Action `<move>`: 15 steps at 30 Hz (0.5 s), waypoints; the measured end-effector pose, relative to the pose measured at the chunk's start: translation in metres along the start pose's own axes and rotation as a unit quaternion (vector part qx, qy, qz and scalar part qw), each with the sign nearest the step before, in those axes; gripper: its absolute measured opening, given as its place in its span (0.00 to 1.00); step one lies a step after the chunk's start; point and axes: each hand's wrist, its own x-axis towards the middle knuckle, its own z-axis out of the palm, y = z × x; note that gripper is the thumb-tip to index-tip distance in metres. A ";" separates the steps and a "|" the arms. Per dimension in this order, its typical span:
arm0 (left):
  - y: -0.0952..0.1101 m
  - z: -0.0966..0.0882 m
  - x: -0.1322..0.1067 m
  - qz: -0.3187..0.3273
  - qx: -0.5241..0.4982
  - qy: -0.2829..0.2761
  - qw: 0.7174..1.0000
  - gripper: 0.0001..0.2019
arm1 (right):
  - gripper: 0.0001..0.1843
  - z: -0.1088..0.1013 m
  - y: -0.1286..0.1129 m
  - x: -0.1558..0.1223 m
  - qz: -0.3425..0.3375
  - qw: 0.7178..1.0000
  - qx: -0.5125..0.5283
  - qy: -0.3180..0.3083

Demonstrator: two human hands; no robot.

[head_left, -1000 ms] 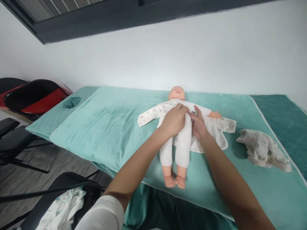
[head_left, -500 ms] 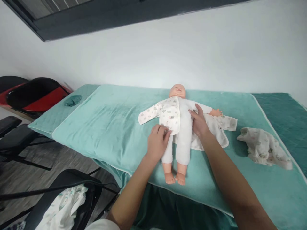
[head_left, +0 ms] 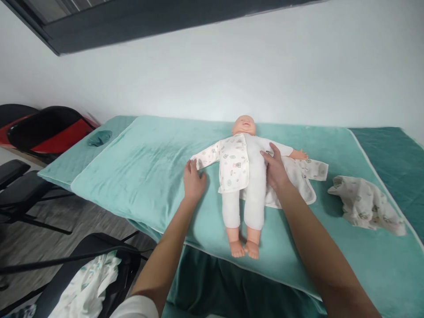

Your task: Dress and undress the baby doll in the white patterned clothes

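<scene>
A baby doll [head_left: 254,176] with a white cloth body lies face up, its feet toward me. A white printed baby shirt [head_left: 233,163] covers one side of its chest and the arm on the left. The shirt's other half [head_left: 300,181] is spread flat under the doll on the right, where that arm is bare of it. My left hand [head_left: 194,181] is at the cuff of the worn sleeve, fingertips at its edge and thumb apart. Beside the doll's torso rests my right hand [head_left: 276,171], thumb and fingers spread against its side.
A teal sheet [head_left: 149,163] covers the massage bed, which has a face hole [head_left: 99,138] at the left end. Crumpled printed clothing [head_left: 366,203] lies on the right. Another white garment [head_left: 91,282] is on a black chair [head_left: 109,243] at lower left. A wall stands behind.
My left hand has let go of the shirt's lower hem and moved left and up to the sleeve cuff. The hem now lies flatter and lower. My right hand stays in place.
</scene>
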 end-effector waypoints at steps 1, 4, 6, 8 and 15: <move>-0.007 0.002 0.011 -0.024 0.023 -0.027 0.999 0.31 | 0.45 0.000 0.000 0.000 0.001 1.000 0.000 0.000; -0.021 0.006 0.037 -0.053 0.059 -0.077 0.994 0.32 | 0.46 0.001 0.000 0.000 0.001 1.000 0.002 -0.002; -0.028 0.006 0.048 -0.042 0.068 -0.078 0.994 0.33 | 0.46 0.001 0.000 0.000 0.001 1.000 0.001 -0.002; -0.033 0.006 0.056 -0.027 0.076 -0.059 0.995 0.33 | 0.46 0.001 0.000 0.000 0.004 1.000 -0.001 0.000; -0.040 0.006 0.064 -0.043 0.086 -0.011 0.995 0.31 | 0.46 0.001 -0.002 -0.001 -0.002 1.000 0.006 -0.001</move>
